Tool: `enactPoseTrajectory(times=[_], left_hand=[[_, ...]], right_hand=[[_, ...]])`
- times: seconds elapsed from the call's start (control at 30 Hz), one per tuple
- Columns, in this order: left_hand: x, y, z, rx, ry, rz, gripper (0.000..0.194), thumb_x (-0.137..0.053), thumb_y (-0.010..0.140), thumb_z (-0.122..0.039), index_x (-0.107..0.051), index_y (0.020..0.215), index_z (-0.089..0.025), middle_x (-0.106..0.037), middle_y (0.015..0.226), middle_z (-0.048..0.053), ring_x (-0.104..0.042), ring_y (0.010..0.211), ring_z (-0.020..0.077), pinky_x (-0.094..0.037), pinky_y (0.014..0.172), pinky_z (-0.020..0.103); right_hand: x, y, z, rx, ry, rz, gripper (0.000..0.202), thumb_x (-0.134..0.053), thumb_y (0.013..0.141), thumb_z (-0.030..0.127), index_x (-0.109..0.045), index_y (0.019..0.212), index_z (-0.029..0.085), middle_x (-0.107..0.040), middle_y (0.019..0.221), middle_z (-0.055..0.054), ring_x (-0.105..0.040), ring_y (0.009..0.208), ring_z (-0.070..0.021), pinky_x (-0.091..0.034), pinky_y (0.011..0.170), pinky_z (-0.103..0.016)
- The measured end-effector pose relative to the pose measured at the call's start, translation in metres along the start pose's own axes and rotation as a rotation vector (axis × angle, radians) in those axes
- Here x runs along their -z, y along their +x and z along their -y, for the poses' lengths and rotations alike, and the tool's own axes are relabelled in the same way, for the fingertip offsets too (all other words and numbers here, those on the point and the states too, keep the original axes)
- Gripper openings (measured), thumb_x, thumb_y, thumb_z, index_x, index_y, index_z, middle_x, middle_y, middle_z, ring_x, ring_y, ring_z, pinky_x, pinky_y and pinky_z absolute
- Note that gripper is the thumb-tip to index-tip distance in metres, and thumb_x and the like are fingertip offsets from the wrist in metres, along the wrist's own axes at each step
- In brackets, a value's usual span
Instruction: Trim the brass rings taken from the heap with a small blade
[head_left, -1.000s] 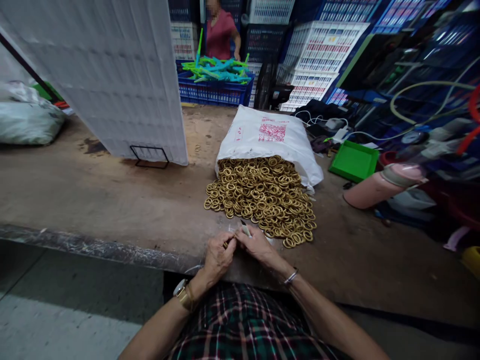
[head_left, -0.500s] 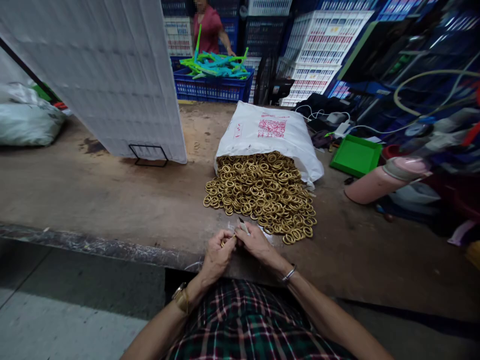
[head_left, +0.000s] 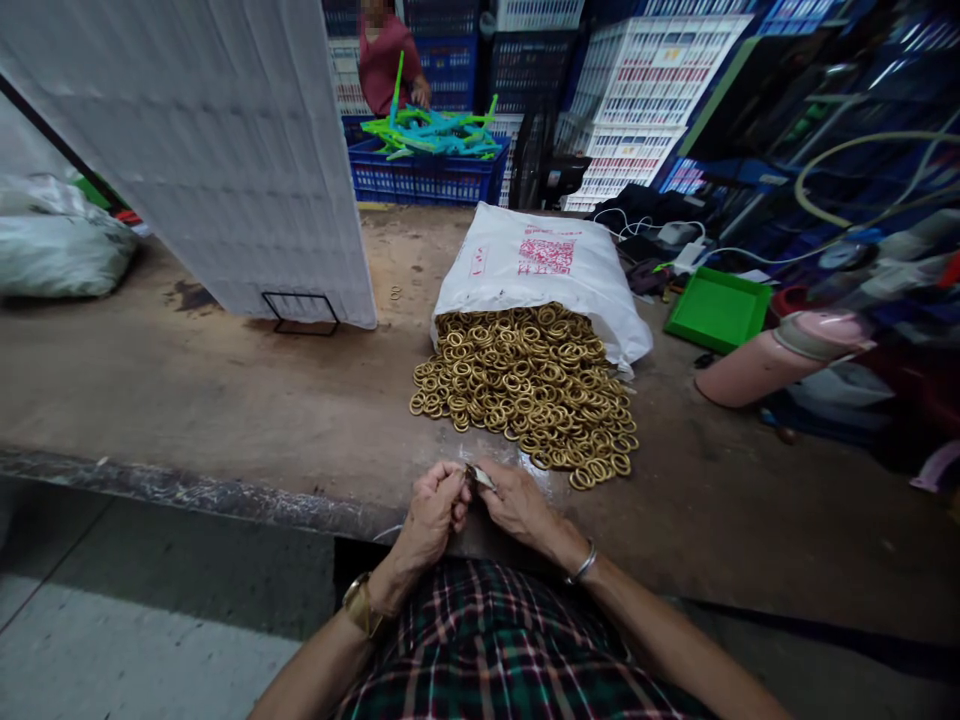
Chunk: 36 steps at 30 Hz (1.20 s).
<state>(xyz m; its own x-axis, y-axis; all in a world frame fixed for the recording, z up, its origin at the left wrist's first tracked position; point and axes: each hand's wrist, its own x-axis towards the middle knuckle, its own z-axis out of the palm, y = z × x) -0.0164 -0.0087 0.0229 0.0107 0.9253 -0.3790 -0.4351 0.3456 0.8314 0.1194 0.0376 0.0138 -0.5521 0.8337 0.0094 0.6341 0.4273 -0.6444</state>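
My left hand [head_left: 433, 512] is closed, its fingertips pinched round a small gold ring that is almost wholly hidden now. In my right hand [head_left: 519, 508] is a small knife [head_left: 485, 479], its pale flat blade showing between thumb and fingers. The knife's dark tip meets the left fingertips, at the ring. Just beyond both hands spreads a heap of gold rings [head_left: 525, 385], spilling from the mouth of a white sack [head_left: 480, 270] with red print. Both hands are held over the near edge of the wooden table [head_left: 225, 420].
A white panel [head_left: 277, 180] on a black wire stand rises at left. To the right are a green tray [head_left: 718, 310] and a pink bottle [head_left: 772, 362]. Behind the table, a person [head_left: 382, 60] stands by a blue crate [head_left: 427, 180] of green and blue pieces.
The knife has tipped down and left, so its point now meets the left fingertips. My left fingers have closed further over the ring. The person behind has shifted left.
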Motion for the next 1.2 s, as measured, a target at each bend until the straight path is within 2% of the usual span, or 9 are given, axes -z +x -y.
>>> enactPoseTrajectory(times=[0.1,0.33,0.53,0.67,0.77,0.87,0.97,1.07,1.2], left_hand=[[0.001,0.001,0.003,-0.023,0.053,-0.016,0.031,-0.056,0.074,-0.046,-0.047,0.076,-0.017,-0.046,0.056,-0.007,-0.034,0.038,0.0025,-0.026,0.034,0.014],[0.006,0.002,0.004,-0.085,0.236,-0.054,0.033,-0.051,0.076,-0.049,-0.047,0.075,-0.017,-0.048,0.056,-0.006,-0.036,0.038,0.0033,-0.029,0.035,0.015],[0.001,-0.015,-0.011,-0.071,0.333,0.048,0.034,-0.052,0.076,-0.05,-0.047,0.07,-0.017,-0.045,0.051,-0.007,-0.035,0.037,0.0032,-0.029,0.035,0.015],[-0.006,-0.022,-0.017,0.01,0.16,0.181,0.032,-0.056,0.074,-0.048,-0.047,0.072,-0.018,-0.047,0.052,-0.007,-0.035,0.036,0.003,-0.028,0.034,0.015],[-0.003,-0.018,-0.015,0.098,-0.086,0.117,0.035,-0.06,0.07,-0.049,-0.044,0.071,-0.018,-0.049,0.057,-0.006,-0.034,0.037,0.0025,-0.024,0.033,0.014],[0.005,-0.01,-0.008,0.153,-0.211,0.032,0.037,-0.063,0.069,-0.049,-0.045,0.074,-0.017,-0.056,0.068,-0.002,-0.041,0.042,0.0027,-0.024,0.035,0.014],[0.012,-0.004,-0.001,0.156,-0.271,0.007,0.038,-0.068,0.064,-0.047,-0.048,0.075,-0.016,-0.059,0.072,0.0,-0.043,0.044,0.0035,-0.025,0.035,0.014],[0.017,0.001,0.005,0.179,-0.316,-0.013,0.038,-0.072,0.059,-0.045,-0.049,0.071,-0.017,-0.058,0.065,-0.001,-0.044,0.04,0.0047,-0.024,0.033,0.015],[0.025,0.008,0.011,0.228,-0.368,0.041,0.035,-0.076,0.055,-0.038,-0.054,0.075,-0.018,-0.057,0.059,-0.002,-0.046,0.037,0.0065,-0.023,0.032,0.015]], right_hand=[[0.001,-0.001,0.005,0.023,-0.076,0.046,0.019,-0.04,0.069,0.008,-0.053,0.08,0.018,-0.052,0.065,0.0,-0.04,0.057,-0.0114,-0.025,0.056,-0.023],[-0.001,0.0,0.003,0.024,-0.139,0.09,0.021,-0.039,0.07,0.01,-0.054,0.083,0.018,-0.053,0.065,0.0,-0.04,0.056,-0.0109,-0.023,0.056,-0.024],[-0.003,0.004,-0.006,-0.02,-0.247,0.141,0.025,-0.038,0.074,0.014,-0.054,0.093,0.015,-0.054,0.061,0.0,-0.041,0.053,-0.012,-0.021,0.052,-0.025],[0.002,0.013,-0.011,-0.104,-0.347,0.031,0.023,-0.037,0.078,0.013,-0.053,0.094,0.014,-0.059,0.067,-0.003,-0.048,0.056,-0.0131,-0.022,0.052,-0.026],[0.007,0.022,-0.014,-0.156,-0.368,-0.119,0.02,-0.038,0.08,0.015,-0.051,0.095,0.016,-0.063,0.077,-0.005,-0.055,0.064,-0.0142,-0.026,0.056,-0.025],[0.009,0.036,-0.018,-0.234,-0.447,-0.211,0.024,-0.04,0.082,0.018,-0.046,0.106,0.016,-0.065,0.086,-0.006,-0.059,0.071,-0.0163,-0.028,0.057,-0.025],[0.007,0.049,-0.022,-0.264,-0.539,-0.204,0.027,-0.043,0.083,0.02,-0.045,0.11,0.018,-0.066,0.091,-0.008,-0.062,0.072,-0.0186,-0.029,0.056,-0.026],[0.006,0.056,-0.023,-0.272,-0.571,-0.175,0.026,-0.041,0.083,0.014,-0.047,0.108,0.02,-0.066,0.089,-0.007,-0.063,0.073,-0.0194,-0.031,0.056,-0.026],[0.005,0.056,-0.024,-0.299,-0.567,-0.162,0.037,-0.042,0.079,0.01,-0.044,0.115,0.02,-0.066,0.093,-0.009,-0.064,0.078,-0.0201,-0.035,0.06,-0.026]])
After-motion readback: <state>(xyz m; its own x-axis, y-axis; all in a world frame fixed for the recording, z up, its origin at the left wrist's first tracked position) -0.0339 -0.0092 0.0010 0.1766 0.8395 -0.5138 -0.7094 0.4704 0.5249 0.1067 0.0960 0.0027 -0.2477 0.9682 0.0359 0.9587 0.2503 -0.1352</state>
